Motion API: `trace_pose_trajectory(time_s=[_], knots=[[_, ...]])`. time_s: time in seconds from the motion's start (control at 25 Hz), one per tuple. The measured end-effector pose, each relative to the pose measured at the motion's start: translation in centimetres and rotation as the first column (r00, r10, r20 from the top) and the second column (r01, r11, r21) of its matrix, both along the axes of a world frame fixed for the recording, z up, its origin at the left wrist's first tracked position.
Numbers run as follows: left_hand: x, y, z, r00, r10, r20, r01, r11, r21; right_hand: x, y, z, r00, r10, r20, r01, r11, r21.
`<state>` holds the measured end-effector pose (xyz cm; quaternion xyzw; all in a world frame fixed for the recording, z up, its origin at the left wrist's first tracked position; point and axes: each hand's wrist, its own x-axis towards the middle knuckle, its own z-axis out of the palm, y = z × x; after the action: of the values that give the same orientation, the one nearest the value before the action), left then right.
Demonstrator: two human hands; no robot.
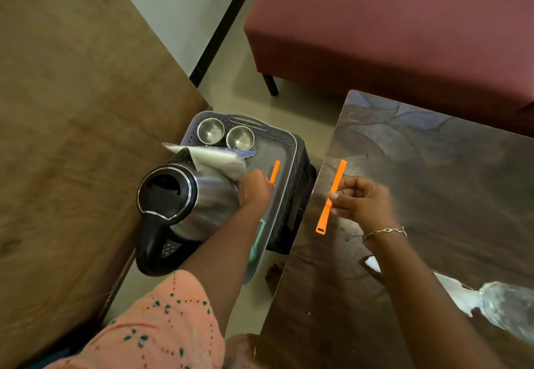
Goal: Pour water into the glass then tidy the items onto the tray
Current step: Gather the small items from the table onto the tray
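Observation:
A grey plastic tray (289, 141) sits on a dark stool between two tables. At its far end stand two steel cups (210, 131) (240, 138). A steel kettle (185, 195) with a black lid and handle fills the tray's left side. My left hand (255, 187) reaches over the tray and grips the edge of a white plastic packet (215, 159) that lies across the kettle's spout. A short orange stick (274, 171) lies in the tray just past that hand. My right hand (361, 202) pinches a long orange strip (331, 197) above the dark table's left edge.
The dark glossy table (419, 253) is on the right, with crumpled clear plastic (497, 302) near its front right. A brown wooden surface (72, 108) lies on the left, a maroon sofa (390, 22) behind. A teal object (258, 241) on the tray is partly hidden by my forearm.

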<state>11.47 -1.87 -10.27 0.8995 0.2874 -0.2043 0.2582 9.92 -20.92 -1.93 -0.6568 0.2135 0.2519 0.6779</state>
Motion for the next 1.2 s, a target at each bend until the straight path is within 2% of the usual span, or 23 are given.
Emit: trace_pose_trajectory(time_s=[0.36, 0.6, 0.68, 0.8, 0.92, 1.04, 1.2], knots=[[-0.1, 0.6, -2.9, 0.998, -0.024, -0.064, 0.021, 0.998, -0.055, 0.0, 2.0, -1.6, 0.999, 0.004, -0.046, -0.007, 0.998, -0.056], [-0.1, 0.5, -2.1, 0.998, 0.049, -0.047, -0.056, 0.981, -0.184, 0.6, 3.2, -2.0, 0.998, 0.021, -0.057, -0.027, 0.995, -0.096], [-0.2, 0.3, -0.6, 0.993, 0.111, 0.046, -0.099, 0.974, -0.203, 0.8, 3.6, -2.2, 0.998, 0.018, -0.063, -0.024, 0.994, -0.103], [-1.2, -0.7, 3.0, 0.944, 0.238, 0.228, -0.144, 0.920, -0.364, 1.1, 4.4, -2.3, 0.998, 0.016, -0.064, -0.023, 0.994, -0.106], [-2.6, -1.6, 5.7, 0.933, 0.246, 0.262, -0.100, 0.879, -0.466, 1.6, 5.7, -2.3, 0.998, 0.032, -0.051, -0.037, 0.995, -0.098], [-2.8, -1.2, 6.8, 0.928, 0.225, 0.296, -0.086, 0.904, -0.419, 2.1, 7.0, -2.6, 0.997, 0.060, -0.042, -0.064, 0.993, -0.103], [-3.6, 0.1, 6.6, 0.910, 0.248, 0.331, -0.145, 0.941, -0.306, 2.9, 8.9, -3.6, 0.996, 0.075, -0.039, -0.081, 0.982, -0.170]])
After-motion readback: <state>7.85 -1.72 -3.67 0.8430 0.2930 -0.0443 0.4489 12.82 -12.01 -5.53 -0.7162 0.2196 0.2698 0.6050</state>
